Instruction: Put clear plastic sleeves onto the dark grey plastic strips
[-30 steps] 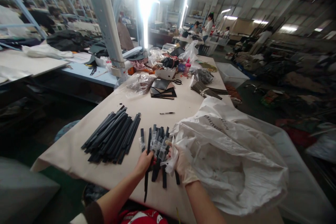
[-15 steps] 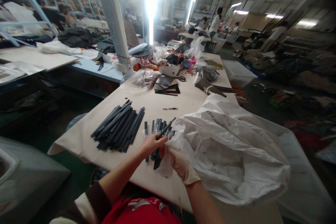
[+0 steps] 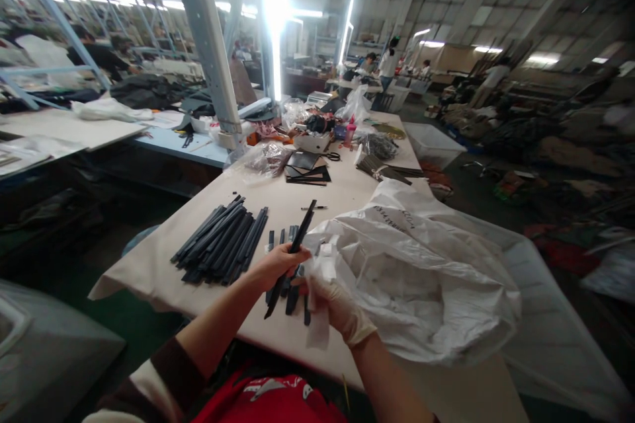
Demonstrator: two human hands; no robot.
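My bare left hand (image 3: 282,264) is closed round a few dark flat strips (image 3: 304,221), which slant up and away from me above the table. Close beside it, my right hand (image 3: 344,310) wears a pale glove. Its fingers are closed on a thin whitish translucent piece (image 3: 317,330) that hangs down; whether it is film or paper I cannot tell. Under and behind both hands lie more short dark strips (image 3: 292,304), partly hidden by them. Left of the hands is a large pile of similar dark strips (image 3: 221,241).
A big white sack (image 3: 421,277) with handwriting lies right of my hands. A pen (image 3: 320,207), dark flat panels (image 3: 307,168), scissors (image 3: 332,156) and a plastic bag (image 3: 265,162) are farther back on the table (image 3: 198,304). A metal post (image 3: 206,33) stands beyond; people work in the background.
My left hand has moved slightly left and the strips in it now stand steeper, clear of the sack. The whitish piece hangs more visibly from my right hand. The camera view has shifted a little.
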